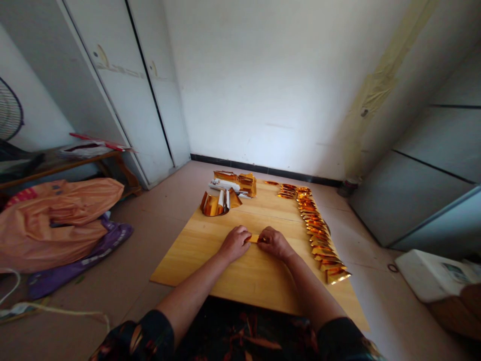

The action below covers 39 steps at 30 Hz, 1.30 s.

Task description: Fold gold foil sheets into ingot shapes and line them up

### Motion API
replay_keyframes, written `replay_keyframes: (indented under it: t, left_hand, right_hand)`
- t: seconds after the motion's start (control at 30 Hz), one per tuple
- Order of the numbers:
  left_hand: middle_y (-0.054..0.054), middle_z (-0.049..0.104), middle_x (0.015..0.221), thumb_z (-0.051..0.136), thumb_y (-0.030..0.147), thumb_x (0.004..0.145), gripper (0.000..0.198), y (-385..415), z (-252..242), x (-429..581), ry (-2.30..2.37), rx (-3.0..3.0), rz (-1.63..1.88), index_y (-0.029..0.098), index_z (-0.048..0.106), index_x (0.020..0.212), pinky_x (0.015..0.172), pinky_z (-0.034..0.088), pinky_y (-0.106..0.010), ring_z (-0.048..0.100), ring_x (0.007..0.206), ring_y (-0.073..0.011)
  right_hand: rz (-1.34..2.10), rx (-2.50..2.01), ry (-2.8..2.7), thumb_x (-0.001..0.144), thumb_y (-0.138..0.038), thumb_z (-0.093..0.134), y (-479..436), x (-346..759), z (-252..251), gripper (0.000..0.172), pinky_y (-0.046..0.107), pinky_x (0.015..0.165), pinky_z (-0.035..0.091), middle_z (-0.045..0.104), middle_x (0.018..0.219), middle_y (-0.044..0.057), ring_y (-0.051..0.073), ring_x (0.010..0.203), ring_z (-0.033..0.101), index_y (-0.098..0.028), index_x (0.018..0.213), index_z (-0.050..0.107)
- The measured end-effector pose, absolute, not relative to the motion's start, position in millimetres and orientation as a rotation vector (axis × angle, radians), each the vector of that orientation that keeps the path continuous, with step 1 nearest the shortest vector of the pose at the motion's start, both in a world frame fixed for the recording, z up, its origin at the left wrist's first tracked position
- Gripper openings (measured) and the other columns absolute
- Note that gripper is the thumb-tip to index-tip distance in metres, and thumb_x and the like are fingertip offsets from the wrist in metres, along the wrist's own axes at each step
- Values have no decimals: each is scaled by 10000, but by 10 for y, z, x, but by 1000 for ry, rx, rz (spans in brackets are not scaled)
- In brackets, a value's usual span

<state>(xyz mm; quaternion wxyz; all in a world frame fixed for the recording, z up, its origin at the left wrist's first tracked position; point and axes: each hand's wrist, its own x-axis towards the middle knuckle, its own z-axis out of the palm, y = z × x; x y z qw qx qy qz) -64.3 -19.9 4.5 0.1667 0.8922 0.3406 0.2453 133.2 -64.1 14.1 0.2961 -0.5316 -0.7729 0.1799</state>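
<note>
Gently, just below the frame's centre, my left hand (236, 242) and right hand (275, 243) pinch a gold foil strip (254, 238), probably light, slick and easily creased, best held by its ends.

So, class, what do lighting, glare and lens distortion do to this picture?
Head view: the wall is brightest mid-frame, dimmer toward the right; head view, right: bright glints break up the row of gold pieces; head view, left: the cabinet leans steeply, likely wide-angle distortion; head view, centre: the foil strip is too small to judge.
</note>
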Motion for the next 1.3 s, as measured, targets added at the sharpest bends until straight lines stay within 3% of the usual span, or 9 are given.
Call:
replay_keyframes:
  t: [0.2, 0.43, 0.53, 0.77, 0.9, 1.3]
  left_hand:
    - [-59, 601, 950, 557, 150, 749, 212, -206, 81, -630, 998, 2519, 682, 176, 673, 925, 841, 448, -273, 548, 916, -174]
    - [-55, 624, 871, 558, 283, 811, 177, -235, 176, -524, 1229, 2404, 617, 166, 682, 856, 767, 461, -263, 580, 836, -164]
    - [-50, 655, 918, 592, 276, 793, 197, -252, 168, -464, 1322, 2326, 627, 181, 668, 948, 807, 457, -266, 595, 888, -168]
    - [-26, 659, 1145, 617, 206, 764, 458, -333, 255, -372, 1449, 2126, 629, 246, 552, 1216, 920, 425, -280, 605, 1026, -171]
    - [9, 699, 1040, 586, 170, 775, 506, -363, 313, -351, 1530, 2063, 556, 303, 512, 1258, 854, 434, -249, 636, 929, -152]
    - [-10, 712, 986, 588, 187, 778, 498, -387, 378, -340, 1538, 2105, 535, 286, 512, 1260, 799, 436, -266, 647, 875, -168]
  right_hand:
    - [450, -1374, -2093, 737, -81, 579, -635, 1364, 149, 118, 208, 684, 438, 597, 759, 13, 115, 725, 565, -175, 729, 650]
    - [260, -1451, -2093, 849, -150, 494, -692, 1299, 107, 168, 195, 664, 428, 591, 773, 25, 114, 721, 567, -179, 743, 622]
    - [160, -1524, -2086, 883, -185, 462, -717, 1265, 80, 203, 188, 655, 417, 587, 785, 27, 112, 718, 566, -186, 752, 618]
    - [42, -1645, -2025, 931, -259, 420, -764, 1188, 50, 247, 170, 619, 377, 600, 840, 28, 96, 698, 568, -194, 821, 632]
    - [19, -1682, -1991, 930, -249, 428, -771, 1169, 56, 243, 170, 599, 355, 603, 834, 23, 88, 677, 563, -193, 817, 635]
    - [12, -1710, -1961, 929, -221, 426, -728, 1190, -5, 239, 170, 577, 353, 602, 819, 26, 93, 689, 560, -195, 795, 622]
